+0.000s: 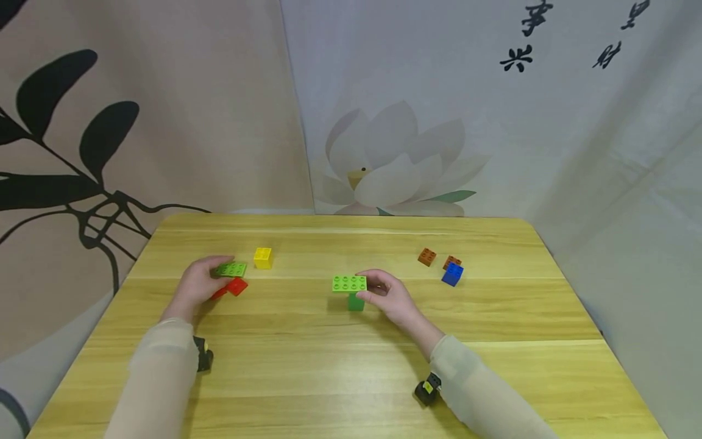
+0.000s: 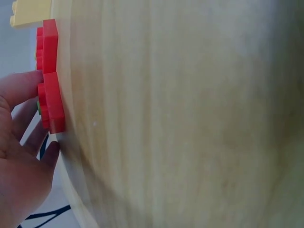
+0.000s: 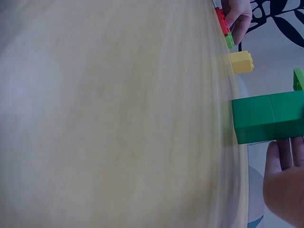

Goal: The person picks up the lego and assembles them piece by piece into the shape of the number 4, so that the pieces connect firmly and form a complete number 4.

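Observation:
Near the table's left side, my left hand [image 1: 200, 283] pinches a flat lime green brick [image 1: 233, 269] by its left end. Two red bricks [image 2: 50, 46] lie end to end right beside it, close under the thumb; in the left wrist view they mostly hide the lime brick. Mid-table, my right hand [image 1: 388, 297] grips a brick stack at its upper right, thumb in front and fingers behind. That stack is a long lime green brick [image 1: 348, 283] across two dark green bricks [image 3: 268, 118], standing upright and overhanging to the left.
A yellow brick [image 1: 263, 258] stands just right of the left hand. On the right side lie two brown bricks [image 1: 426, 256], with a blue brick [image 1: 452, 274] against one of them. The wooden table [image 1: 307, 372] ends at a curtain [image 1: 219, 122] behind.

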Demonstrator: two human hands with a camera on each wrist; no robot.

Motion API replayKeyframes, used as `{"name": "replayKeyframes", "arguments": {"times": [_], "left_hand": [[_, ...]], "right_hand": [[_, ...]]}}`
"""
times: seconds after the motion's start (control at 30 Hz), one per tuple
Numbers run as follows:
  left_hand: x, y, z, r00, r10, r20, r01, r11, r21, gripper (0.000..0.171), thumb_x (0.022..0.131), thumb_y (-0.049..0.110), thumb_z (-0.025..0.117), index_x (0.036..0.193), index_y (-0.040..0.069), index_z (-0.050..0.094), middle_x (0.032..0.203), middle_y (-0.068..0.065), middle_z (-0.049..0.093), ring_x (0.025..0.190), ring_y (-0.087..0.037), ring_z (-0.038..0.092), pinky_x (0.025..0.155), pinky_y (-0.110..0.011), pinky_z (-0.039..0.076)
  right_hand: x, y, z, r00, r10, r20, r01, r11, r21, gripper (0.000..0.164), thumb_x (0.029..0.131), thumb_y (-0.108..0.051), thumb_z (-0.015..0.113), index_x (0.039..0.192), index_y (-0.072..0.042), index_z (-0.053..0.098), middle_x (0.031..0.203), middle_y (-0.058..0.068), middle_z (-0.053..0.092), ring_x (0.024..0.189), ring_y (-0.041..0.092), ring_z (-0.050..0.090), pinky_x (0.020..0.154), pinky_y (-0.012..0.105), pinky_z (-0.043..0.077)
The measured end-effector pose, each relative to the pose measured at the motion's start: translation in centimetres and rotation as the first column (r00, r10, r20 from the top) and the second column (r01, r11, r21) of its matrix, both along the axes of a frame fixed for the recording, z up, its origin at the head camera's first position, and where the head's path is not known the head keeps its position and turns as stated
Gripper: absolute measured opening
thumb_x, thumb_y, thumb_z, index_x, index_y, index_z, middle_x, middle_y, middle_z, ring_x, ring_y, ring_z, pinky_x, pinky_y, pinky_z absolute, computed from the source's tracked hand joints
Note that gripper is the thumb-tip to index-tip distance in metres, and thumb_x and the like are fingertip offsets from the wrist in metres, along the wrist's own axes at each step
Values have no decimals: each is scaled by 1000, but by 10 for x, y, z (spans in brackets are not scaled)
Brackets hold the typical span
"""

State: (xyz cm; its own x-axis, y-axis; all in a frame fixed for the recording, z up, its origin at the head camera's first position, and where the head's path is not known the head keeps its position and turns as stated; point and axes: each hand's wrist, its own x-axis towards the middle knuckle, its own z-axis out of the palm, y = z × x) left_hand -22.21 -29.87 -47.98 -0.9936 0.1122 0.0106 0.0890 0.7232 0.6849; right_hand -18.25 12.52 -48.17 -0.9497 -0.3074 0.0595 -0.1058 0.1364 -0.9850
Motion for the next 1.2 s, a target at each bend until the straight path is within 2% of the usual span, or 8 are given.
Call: {"name": "replayKeyframes", "arguments": {"times": [0.27,0.57,0.7,0.77,0.93,1.0,1.2], "left_hand": [[1,1,-5,997,19,-74,-20,1000,-12,50,84,0,76,130,-6,60,131,-32,54,123,-49,46,105,-61,34],[2,3,-6,996,70,-53,-71,997,-11,46,85,4,76,128,-6,61,128,-31,55,120,-48,47,104,-61,34],[3,3,-6,995,72,-73,-74,997,-26,44,86,3,75,126,-7,62,126,-31,56,118,-48,48,103,-61,35],[3,4,-6,994,72,-79,-74,997,-31,43,86,3,75,125,-7,63,125,-31,56,118,-48,48,103,-61,35],[4,4,-5,993,70,-92,-74,996,-43,40,86,4,75,123,-8,64,122,-30,56,115,-48,50,101,-61,37],[4,4,-4,993,67,-101,-72,996,-47,40,86,4,75,123,-8,64,121,-30,57,113,-48,51,99,-61,38],[5,3,-3,992,66,-111,-71,997,-41,40,87,7,75,122,-9,64,119,-31,57,111,-48,52,97,-61,39]], "right_hand": [[0,0,0,1000,-4,0,4,1000,-1,39,89,-7,74,125,-1,63,118,15,65,113,29,60,100,40,48],[0,0,-2,1000,-18,11,18,1000,-9,39,88,-6,75,124,-1,64,118,12,66,110,27,62,96,33,51],[0,1,-3,1000,-15,19,15,1000,-19,39,87,-6,76,124,1,64,118,14,66,110,28,62,95,31,51],[3,0,4,1000,-12,27,13,1000,-20,39,88,-3,74,125,3,63,119,17,65,111,32,61,96,33,51],[3,0,3,999,-17,49,16,1000,6,38,88,-5,75,124,0,63,120,15,65,112,30,61,97,36,50],[-1,1,-5,999,-20,50,19,1000,16,38,88,-9,76,124,-4,64,119,10,66,111,26,62,97,34,51],[-1,1,-5,999,-23,39,22,999,26,37,88,-10,76,123,-4,64,117,10,66,110,25,62,97,35,50]]}}
